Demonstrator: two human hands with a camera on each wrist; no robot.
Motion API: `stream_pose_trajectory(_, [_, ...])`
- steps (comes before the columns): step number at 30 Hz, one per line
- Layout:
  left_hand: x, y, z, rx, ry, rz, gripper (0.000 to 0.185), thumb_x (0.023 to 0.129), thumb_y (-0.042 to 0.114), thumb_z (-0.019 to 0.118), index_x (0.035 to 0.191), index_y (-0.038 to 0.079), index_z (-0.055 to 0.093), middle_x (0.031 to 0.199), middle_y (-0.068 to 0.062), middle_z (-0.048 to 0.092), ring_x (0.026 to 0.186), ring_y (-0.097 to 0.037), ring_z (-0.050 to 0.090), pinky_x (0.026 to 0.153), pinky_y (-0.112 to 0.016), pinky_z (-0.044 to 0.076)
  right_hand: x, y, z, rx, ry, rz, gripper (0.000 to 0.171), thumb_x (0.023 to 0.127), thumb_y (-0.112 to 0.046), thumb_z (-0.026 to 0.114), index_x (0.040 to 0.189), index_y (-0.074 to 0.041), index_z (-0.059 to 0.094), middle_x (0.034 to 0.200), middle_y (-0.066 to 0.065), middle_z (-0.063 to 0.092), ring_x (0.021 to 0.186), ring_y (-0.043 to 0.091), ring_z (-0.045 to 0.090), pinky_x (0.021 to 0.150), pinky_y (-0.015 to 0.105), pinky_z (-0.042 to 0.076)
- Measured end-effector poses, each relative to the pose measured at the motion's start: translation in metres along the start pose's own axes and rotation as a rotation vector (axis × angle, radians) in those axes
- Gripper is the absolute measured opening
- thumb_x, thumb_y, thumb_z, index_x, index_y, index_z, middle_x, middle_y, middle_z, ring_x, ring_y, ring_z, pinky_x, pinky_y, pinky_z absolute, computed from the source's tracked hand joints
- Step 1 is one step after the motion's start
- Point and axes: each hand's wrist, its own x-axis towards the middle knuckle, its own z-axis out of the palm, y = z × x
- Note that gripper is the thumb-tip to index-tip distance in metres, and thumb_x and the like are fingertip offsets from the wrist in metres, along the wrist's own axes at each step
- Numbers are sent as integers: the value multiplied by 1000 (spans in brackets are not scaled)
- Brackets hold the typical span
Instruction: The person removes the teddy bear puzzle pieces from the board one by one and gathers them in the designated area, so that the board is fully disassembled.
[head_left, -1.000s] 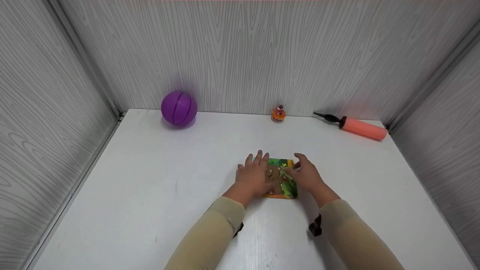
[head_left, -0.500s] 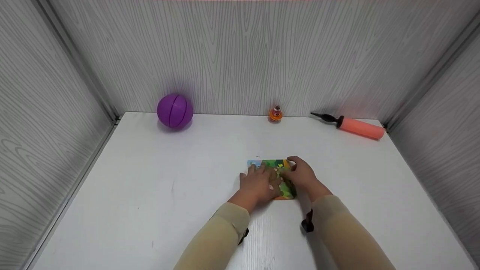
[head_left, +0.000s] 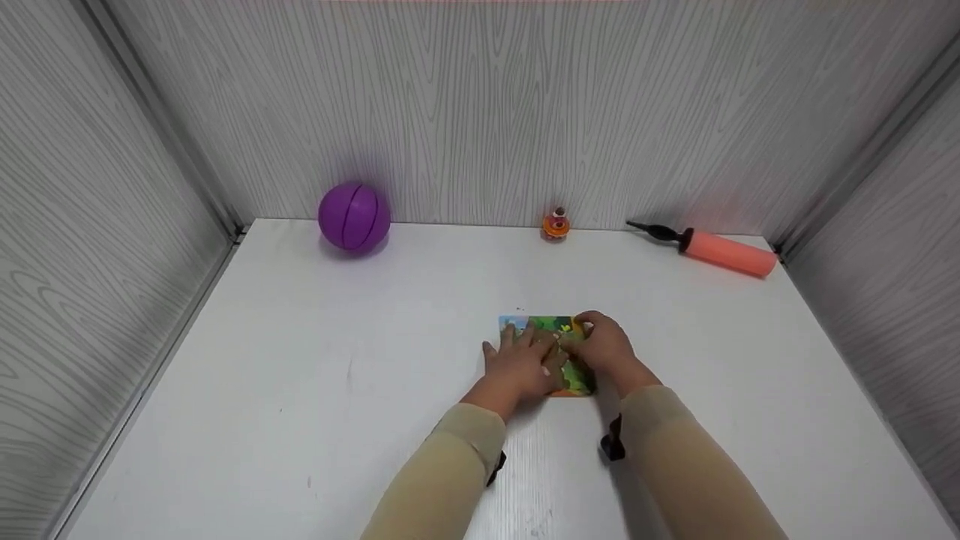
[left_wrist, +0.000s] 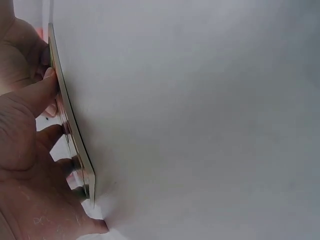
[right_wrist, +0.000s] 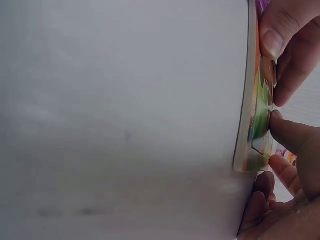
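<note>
A flat, square jigsaw puzzle (head_left: 576, 375) with a brown animal on a green scene lies on the white table. Its thin board edge (left_wrist: 75, 130) shows in the left wrist view. My left hand (head_left: 517, 371) is spread over the puzzle's left half, thumb and several fingertips on the picture, little finger on the table beside it. At the right side my right hand (head_left: 609, 349) has its bent thumb and index finger on the picture near the upper right corner. The other right fingers curl down beside the board (right_wrist: 262, 107). The hands cover much of the picture.
A purple ball (head_left: 354, 217) stands at the back left of the table (head_left: 300, 360). Near the rear wall is a small orange toy figure (head_left: 556, 224). A coral hand pump (head_left: 727, 253) with a black nozzle lies at the back right. Grey wood-grain panels (head_left: 480, 112) enclose three sides.
My left hand has slid down and slightly right, uncovering the puzzle's upper left corner. My right index finger has come down onto the upper right corner. The puzzle stays in place.
</note>
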Motion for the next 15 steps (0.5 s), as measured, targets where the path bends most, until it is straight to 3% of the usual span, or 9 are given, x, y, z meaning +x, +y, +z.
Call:
stream_pose_trajectory(4, [1,-1,0,-7,-37,0,65,106,47,55,167,30,37,178,-6,15,162,-40,4,121,-76,12,-1,0,-1,28,-9,-1,57,95,-24,79,142,1,58,138,26,60,120,35,58,103,49,50])
stream_pose_trajectory(11, [2,-3,0,-57,-36,-6,72,103,49,59,167,27,35,178,-5,14,163,-39,3,121,-76,9,0,-1,-3,43,-11,-17,58,93,-22,80,139,6,58,138,30,59,122,38,59,102,50,51])
stream_pose_trajectory(15, [3,-2,0,-69,-39,-10,70,105,52,54,168,26,34,178,-5,14,163,-38,1,122,-75,6,1,-2,-4,52,-18,8,58,93,-20,80,140,6,57,140,30,58,124,39,58,102,49,52])
